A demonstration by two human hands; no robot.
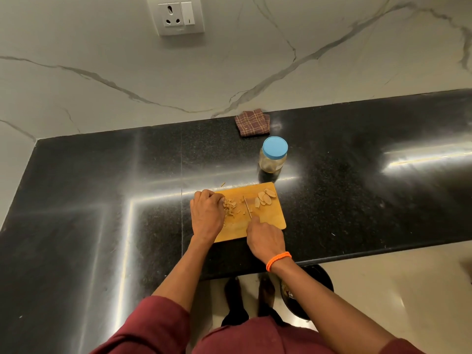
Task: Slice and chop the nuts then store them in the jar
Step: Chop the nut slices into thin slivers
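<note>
Steel showed thin between the hands, where the right hand (265,237) gripped the handle of a knife (247,206), fingers curled round it and the blade standing edge-down on the wooden cutting board (270,221). The left hand (207,214) rested at the board's left edge with its fingers curled, their tips pressed against a heap of chopped nuts (229,206). On the other side of the blade, near the board's far right corner, lay a few sliced nuts (264,198), still in large flat pieces. An orange wristband (278,260) circled the right wrist. Just beyond the board stood the jar (272,159), upright, its blue lid (275,147) on. Farther back, near the marble wall, a folded checked cloth (252,122) lay on the black countertop (102,200).
</note>
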